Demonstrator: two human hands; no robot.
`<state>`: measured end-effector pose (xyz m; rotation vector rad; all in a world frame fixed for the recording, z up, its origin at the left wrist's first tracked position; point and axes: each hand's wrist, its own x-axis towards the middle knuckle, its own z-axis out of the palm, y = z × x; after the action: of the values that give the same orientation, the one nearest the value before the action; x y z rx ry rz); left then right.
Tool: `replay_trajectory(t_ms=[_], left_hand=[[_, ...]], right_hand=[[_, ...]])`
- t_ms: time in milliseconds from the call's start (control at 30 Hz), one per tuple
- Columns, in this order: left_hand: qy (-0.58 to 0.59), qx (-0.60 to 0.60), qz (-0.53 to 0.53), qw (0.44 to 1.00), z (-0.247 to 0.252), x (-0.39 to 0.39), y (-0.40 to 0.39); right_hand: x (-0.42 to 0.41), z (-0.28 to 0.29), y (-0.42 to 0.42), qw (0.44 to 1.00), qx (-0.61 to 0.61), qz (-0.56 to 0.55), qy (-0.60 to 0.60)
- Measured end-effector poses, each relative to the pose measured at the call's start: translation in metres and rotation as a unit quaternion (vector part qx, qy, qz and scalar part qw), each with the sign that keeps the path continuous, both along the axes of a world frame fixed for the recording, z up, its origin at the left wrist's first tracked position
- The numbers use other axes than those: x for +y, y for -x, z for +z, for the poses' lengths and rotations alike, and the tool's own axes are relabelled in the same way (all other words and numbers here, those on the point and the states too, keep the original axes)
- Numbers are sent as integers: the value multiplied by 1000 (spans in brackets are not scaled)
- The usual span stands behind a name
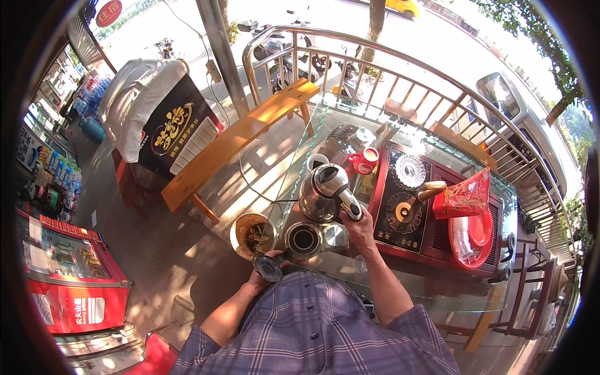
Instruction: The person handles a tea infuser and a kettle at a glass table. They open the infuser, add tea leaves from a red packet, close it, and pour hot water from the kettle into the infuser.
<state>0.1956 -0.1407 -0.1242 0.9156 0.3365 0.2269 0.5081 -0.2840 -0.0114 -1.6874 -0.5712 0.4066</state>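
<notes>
My right hand (360, 229) grips the handle of a shiny metal kettle (315, 204), held over the near left part of a glass-topped table (344, 288). In my left hand (257, 283) is a dark round lid (268, 269), close to my body at the table's edge. Between the hands stands an uncovered metal-rimmed vessel (303, 240), its inside dark. A clear glass container (335, 235) sits right beside it. Beyond the kettle are a white cup (317, 161) and a red mug (365, 161).
A tea tray (433, 234) with two cooking plates carries a red packet (464, 194) and a red basin (487, 248) of plastic cups. A waste bucket (240, 234) stands left of the table. Further off are a wooden bench (239, 145), metal railing (412, 79) and red freezer (79, 300).
</notes>
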Motion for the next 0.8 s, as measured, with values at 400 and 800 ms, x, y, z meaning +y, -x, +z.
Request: replay_trajectory(t_ms=[400, 800], left_hand=[[3, 25, 10, 1000, 12, 0, -4], [91, 20, 25, 995, 22, 0, -9]], right_hand=[[0, -5, -1, 1000, -7, 3, -2], [-1, 1, 0, 1000, -19, 0, 14]])
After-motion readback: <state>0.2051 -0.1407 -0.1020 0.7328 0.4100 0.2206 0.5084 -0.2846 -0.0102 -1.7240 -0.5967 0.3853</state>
